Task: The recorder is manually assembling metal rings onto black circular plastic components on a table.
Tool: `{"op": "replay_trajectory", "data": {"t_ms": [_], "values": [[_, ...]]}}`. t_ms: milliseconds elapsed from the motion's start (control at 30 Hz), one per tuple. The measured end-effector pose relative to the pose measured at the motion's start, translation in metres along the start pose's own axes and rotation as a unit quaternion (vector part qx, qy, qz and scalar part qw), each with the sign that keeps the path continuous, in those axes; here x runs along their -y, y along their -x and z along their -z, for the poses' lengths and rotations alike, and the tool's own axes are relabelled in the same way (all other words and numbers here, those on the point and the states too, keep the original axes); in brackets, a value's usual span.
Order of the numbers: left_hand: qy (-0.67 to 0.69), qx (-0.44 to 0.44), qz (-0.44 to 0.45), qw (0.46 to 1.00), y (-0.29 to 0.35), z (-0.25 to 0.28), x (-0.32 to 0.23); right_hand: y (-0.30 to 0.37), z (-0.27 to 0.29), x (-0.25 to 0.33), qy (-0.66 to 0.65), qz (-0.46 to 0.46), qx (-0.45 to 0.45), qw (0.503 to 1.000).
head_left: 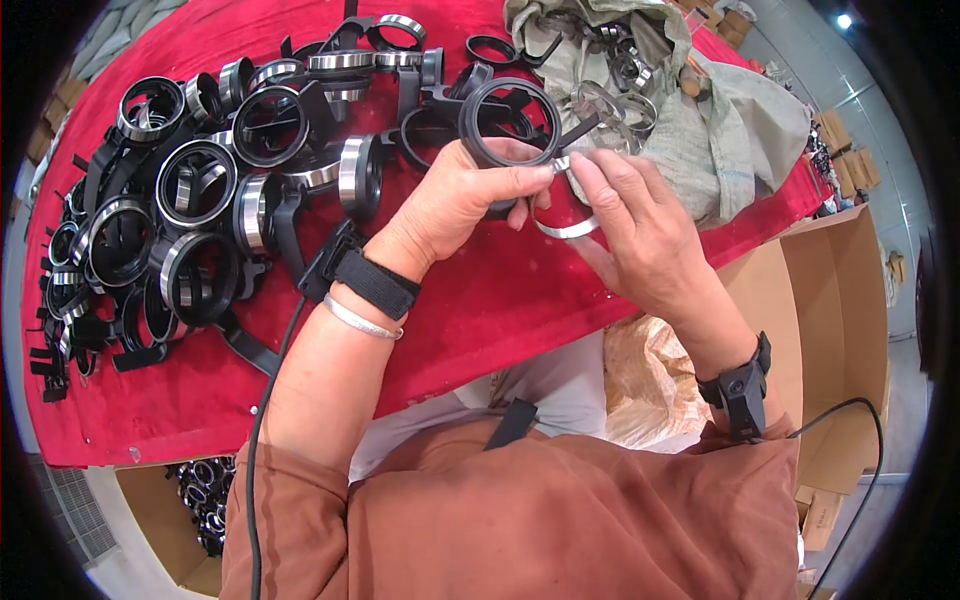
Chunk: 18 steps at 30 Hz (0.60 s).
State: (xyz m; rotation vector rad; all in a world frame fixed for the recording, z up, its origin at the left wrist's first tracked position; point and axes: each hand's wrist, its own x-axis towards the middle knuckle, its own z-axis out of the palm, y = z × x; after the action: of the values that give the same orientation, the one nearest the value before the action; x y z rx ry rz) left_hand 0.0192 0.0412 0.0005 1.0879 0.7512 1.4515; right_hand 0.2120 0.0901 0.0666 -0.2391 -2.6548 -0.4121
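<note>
Bright, fairly even light fills the scene, while a lamp (845, 20) glares at upper right. Metal bands (352, 172) glint, the right hand (645, 235) blurs slightly, and straight edges bend toward the black rim.

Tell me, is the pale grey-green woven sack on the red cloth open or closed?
Open: the sack gapes beyond the right hand, with shiny silver metal bands showing inside. How full it is, I cannot tell.
</note>
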Motion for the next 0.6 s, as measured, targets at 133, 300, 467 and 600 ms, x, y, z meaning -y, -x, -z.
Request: {"op": "replay_trajectory", "data": {"t_ms": [133,300,467,600], "values": [[0.148,-0.052,0.092,0.983,0.000,-0.007,-0.007,0.002,0.014,-0.009,-0.110,-0.154,-0.017,0.982],[0.138,0.031,0.093,0.986,-0.001,-0.005,0.000,-0.016,0.006,-0.009,-0.212,-0.203,-0.049,0.955],[0.110,0.019,0.112,0.987,-0.001,-0.008,0.001,-0.026,-0.006,-0.007,-0.233,-0.202,-0.042,0.950],[0.103,0.026,0.109,0.988,-0.001,-0.005,0.001,-0.028,-0.010,-0.006,-0.242,-0.208,-0.048,0.947]]}}
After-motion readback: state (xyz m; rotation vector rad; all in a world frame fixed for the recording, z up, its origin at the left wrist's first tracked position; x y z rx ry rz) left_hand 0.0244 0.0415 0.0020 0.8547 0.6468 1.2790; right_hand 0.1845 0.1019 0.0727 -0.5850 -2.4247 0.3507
